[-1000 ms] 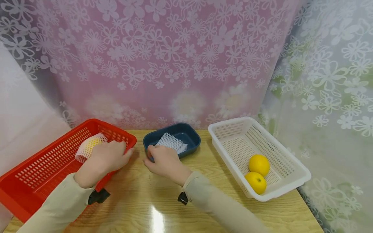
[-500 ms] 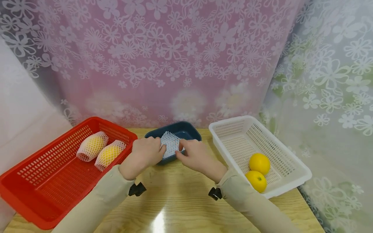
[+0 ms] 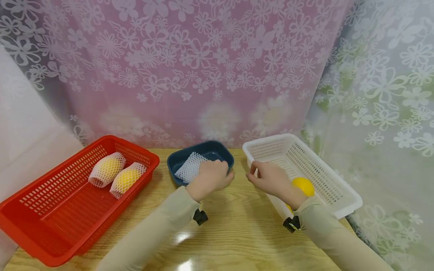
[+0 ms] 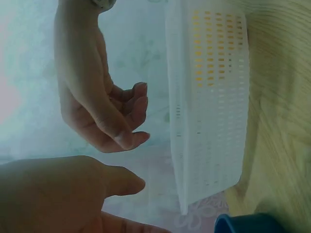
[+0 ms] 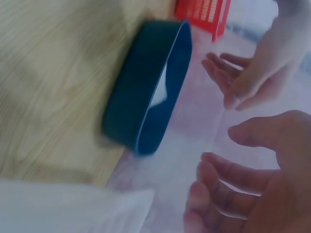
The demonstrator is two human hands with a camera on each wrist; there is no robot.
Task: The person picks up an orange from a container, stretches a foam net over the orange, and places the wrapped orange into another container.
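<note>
While two bare hands hang above the wood-grained worktop (image 3: 234,233), we count three containers along it.

Left hand (image 3: 210,180): above the right part of the blue tray (image 3: 217,153), holding nothing; fingers loosely curved, thumb set apart from them.

Right hand (image 3: 274,183): over the left side of the white basket (image 3: 333,180), likewise unladen; fingers bent, with a gap between thumb and fingertips that we see in the right wrist view.

Foam netting (image 3: 190,167): white, lying in the left part of the blue tray, partly covered by the left hand.

Yellow fruit (image 3: 303,186): in the white basket, just beside the right wrist; of a second fruit (image 3: 289,208) we see only a sliver past that wrist.

Red basket (image 3: 71,210): perforated, at the left; towards its far end, two netted fruits (image 3: 108,170), yellow under white mesh, side by side.

Sleeves (image 3: 152,229): pale, one per arm, with a black mount (image 3: 200,217) at each wrist.

Curtain (image 3: 217,75): pink, printed with white flowers, behind the containers.
</note>
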